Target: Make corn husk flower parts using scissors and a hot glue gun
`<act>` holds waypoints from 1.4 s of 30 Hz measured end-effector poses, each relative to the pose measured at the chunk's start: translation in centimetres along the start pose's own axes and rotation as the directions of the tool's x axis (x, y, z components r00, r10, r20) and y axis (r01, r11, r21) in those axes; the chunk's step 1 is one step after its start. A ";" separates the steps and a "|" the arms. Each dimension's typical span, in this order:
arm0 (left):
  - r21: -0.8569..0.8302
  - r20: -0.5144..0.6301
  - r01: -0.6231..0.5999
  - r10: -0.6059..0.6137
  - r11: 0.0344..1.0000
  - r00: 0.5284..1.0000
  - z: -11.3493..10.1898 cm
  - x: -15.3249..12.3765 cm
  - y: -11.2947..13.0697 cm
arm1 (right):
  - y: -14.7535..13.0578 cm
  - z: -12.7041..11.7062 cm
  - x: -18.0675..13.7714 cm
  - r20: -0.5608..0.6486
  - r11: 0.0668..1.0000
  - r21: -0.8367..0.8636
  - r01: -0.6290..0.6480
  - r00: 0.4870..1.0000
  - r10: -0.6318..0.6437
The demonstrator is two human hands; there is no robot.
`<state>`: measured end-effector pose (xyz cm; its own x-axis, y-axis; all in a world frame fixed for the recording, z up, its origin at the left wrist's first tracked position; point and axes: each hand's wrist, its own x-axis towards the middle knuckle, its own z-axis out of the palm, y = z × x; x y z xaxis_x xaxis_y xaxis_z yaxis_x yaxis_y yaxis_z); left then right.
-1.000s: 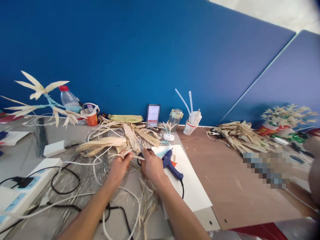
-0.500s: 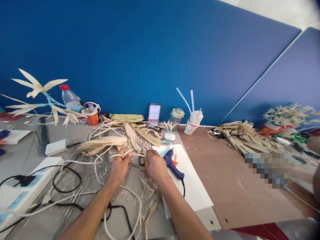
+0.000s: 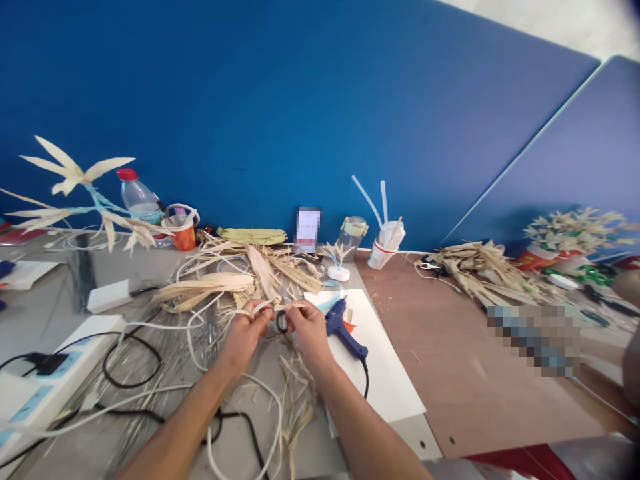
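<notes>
My left hand (image 3: 245,333) pinches a narrow pale strip of corn husk (image 3: 261,306) between thumb and fingers. Close beside it, my right hand (image 3: 309,330) is closed on the same strip's other end. Only a short gap separates my fingertips. Between the hands shows a black loop (image 3: 281,322); whether it lies on the table or touches my fingers, I cannot tell. Right of my right hand, a blue hot glue gun (image 3: 345,331) rests on white paper (image 3: 385,380). Dried corn husks (image 3: 207,287) are piled just beyond my hands.
White and black cables, a power strip (image 3: 37,380) and thin clear rods cover the left side. A husk flower spray (image 3: 95,193), bottle (image 3: 137,200) and red cup (image 3: 184,237) stand behind. A phone (image 3: 308,230) leans on the blue partition. Another person's arm (image 3: 607,347) is at right.
My hands have drawn closer together, the left moving slightly right and the right fingers shifting a little down along the strip. The glue gun and the surrounding things stay in place.
</notes>
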<state>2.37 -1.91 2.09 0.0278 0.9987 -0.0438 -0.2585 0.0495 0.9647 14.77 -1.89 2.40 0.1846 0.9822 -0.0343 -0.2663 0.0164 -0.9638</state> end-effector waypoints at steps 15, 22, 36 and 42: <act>0.001 0.228 0.145 -0.141 0.989 0.963 -0.5 -0.4 0.0 | -1.4 -0.9 -0.4 0.042 0.985 -0.147 0.095 0.995 -0.089; -0.194 0.185 0.221 -0.186 0.956 0.965 -0.6 -0.2 0.8 | -1.5 -1.2 -0.2 0.024 0.980 -0.172 0.098 0.995 -0.096; -0.241 0.153 0.186 -0.151 0.953 0.977 -0.9 0.3 1.1 | -1.4 -1.4 0.1 0.031 0.984 -0.155 0.085 0.996 -0.081; -0.273 0.143 0.194 -0.160 0.942 0.977 -0.8 0.4 0.9 | -1.3 -1.3 0.1 0.056 0.980 -0.178 0.087 0.995 -0.078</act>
<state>1.34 -1.43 2.70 0.2062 0.9653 -0.1602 -0.5016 0.2448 0.8298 16.34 -2.08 3.28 0.1517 0.9868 0.0560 -0.0766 0.0682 -0.9947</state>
